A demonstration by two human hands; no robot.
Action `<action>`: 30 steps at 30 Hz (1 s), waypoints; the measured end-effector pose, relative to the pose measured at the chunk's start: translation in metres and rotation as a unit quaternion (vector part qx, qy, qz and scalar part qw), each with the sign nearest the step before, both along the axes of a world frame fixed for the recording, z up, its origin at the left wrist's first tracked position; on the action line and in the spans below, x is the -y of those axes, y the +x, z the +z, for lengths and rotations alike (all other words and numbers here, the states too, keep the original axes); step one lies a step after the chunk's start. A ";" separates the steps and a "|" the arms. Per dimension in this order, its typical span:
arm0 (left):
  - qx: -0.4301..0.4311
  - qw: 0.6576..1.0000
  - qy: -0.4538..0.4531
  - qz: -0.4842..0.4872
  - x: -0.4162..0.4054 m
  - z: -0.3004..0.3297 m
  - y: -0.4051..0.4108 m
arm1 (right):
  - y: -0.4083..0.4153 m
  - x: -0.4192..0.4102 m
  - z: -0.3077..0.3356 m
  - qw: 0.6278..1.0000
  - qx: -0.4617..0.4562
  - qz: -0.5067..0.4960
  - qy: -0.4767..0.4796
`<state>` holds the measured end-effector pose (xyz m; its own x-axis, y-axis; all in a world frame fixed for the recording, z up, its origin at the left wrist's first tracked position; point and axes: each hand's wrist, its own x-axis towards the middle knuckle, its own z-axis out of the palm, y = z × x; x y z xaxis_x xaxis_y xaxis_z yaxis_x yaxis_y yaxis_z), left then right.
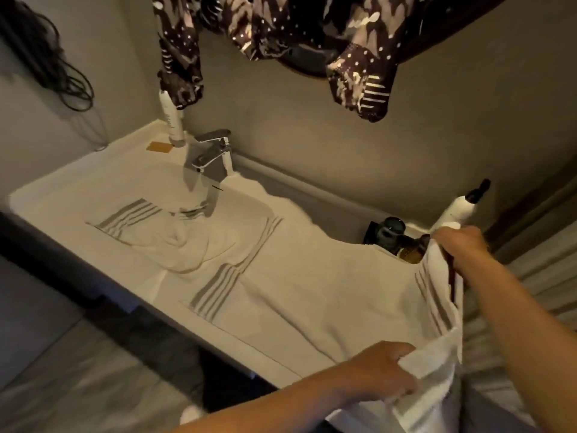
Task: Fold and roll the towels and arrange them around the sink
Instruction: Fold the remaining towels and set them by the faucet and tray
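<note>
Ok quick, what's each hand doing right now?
Left hand: closed, its grip on the near corner of the white cotton towel with grey stripes.
Right hand: closed, its grip on the far corner of the same towel.

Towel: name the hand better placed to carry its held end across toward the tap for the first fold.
Probably the right hand. It grips the far corner of the towel, raised above the counter and level with the tap. The left hand pinches the near corner low at the counter's front edge.

Faucet point(212, 154) and bottles point(402, 239) crowd the back; front edge open.
</note>
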<state>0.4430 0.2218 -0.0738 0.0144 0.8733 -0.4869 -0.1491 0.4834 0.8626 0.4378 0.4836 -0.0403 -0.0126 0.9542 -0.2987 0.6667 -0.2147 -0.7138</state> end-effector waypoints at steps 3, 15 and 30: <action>-0.006 0.991 -0.035 0.130 0.022 -0.027 -0.050 | -0.070 0.027 0.001 0.994 -0.061 0.081 -0.048; -0.167 0.865 -0.152 0.448 0.167 -0.108 -0.229 | -0.278 0.148 -0.056 0.955 -0.155 0.237 -0.093; -0.551 0.806 -0.183 0.114 0.152 -0.173 -0.309 | -0.188 0.241 -0.208 0.799 0.263 0.497 0.214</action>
<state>0.1345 0.0695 -0.2471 -0.7433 0.5870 -0.3209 0.4889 0.8041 0.3382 0.2500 0.2423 -0.2481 -0.8078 0.5671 -0.1607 0.5876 0.7961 -0.1447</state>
